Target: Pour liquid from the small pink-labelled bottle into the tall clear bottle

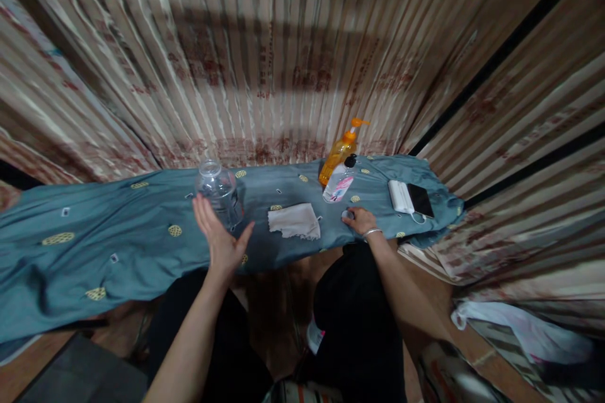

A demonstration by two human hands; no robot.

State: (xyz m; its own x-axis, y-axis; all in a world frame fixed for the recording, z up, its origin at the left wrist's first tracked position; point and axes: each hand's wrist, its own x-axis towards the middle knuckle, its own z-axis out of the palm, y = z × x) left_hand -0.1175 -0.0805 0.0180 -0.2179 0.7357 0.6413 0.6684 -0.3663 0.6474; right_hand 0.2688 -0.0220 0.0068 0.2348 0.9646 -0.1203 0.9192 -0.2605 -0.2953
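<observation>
A clear plastic jar point(222, 192) with an uncapped mouth stands on the cloth-covered table. At its near side is my left hand point(222, 239), thumb and fingers spread; whether the palm touches the jar I cannot tell. To the right, my right hand point(362, 220) has its fingers closed on a small round cap point(348, 215) at the table surface. Between the two hands lies a folded white cloth point(293, 222) with a frayed near edge. Just beyond my right hand stands a clear bottle point(339, 182) with a black cap and a pink label.
An orange pump bottle point(338, 160) stands behind the clear bottle. At the right end are a white power bank point(401, 196) and a dark phone point(420, 200) with a short cable. A pleated curtain point(265, 63) hangs along the table's far edge.
</observation>
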